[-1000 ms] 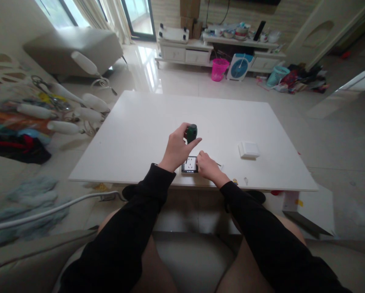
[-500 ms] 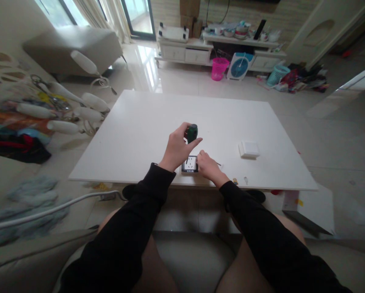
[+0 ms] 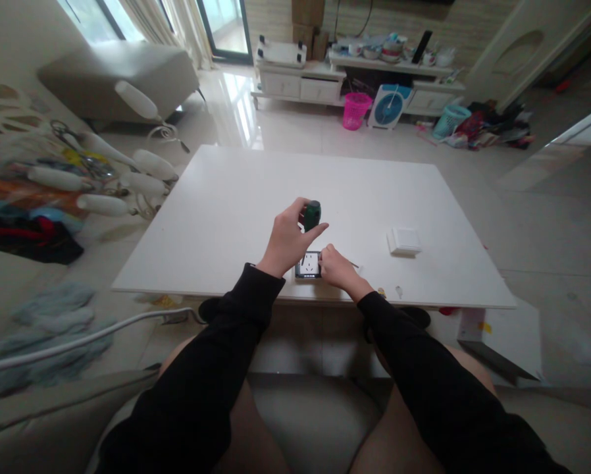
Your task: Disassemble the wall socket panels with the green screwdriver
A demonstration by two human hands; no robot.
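Note:
My left hand is closed around the dark green handle of a screwdriver, held upright over a small white wall socket that lies near the front edge of the white table. My right hand rests at the socket's right side, fingers curled against it and pinning it to the table. A thin dark piece pokes out just past my right fingers.
A white switch plate lies on the table to the right. Small bits sit by the front edge. White rods and clutter crowd the left. A pink basket, a fan and a low cabinet stand at the back.

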